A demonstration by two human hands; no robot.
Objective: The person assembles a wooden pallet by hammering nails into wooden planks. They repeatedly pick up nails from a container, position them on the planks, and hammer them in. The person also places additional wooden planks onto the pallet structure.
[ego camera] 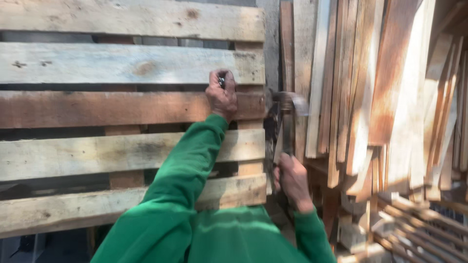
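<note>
Setting: Sunlit timber yard, with rough wood filling the whole view and both green sleeves reaching up from the bottom edge.

Pallet: a big wooden pallet (122,63) stands upright right in front, its pale and reddish slats running across with dark gaps between them.

Left hand: the left hand (222,95) is up against the right end of the pallet, resting over the reddish slat and the pale one above it. Its grip is pinched tight around a small dark metal piece (222,82), likely a nail, pressed to the wood; too small to be sure.

Right hand: the right hand (291,181) sits lower and just off the pallet's right edge, fist wrapped fully around the handle of a hammer (287,109).

Hammer: handle runs upward from the fist, and the head is a motion blur level with the reddish slat, just to the right of the left hand. Whether the head touches the wood, I cannot tell through the blur.

Board stack: loose planks (380,87) lean on end at the right, packed close together, orange-brown and pale, near the hammer's head.

Lower right: more slatted timber (419,229) lies low in shadow, below the leaning planks.

Sleeves: the left green sleeve (185,180) crosses the lower slats of the pallet on its way up.
</note>
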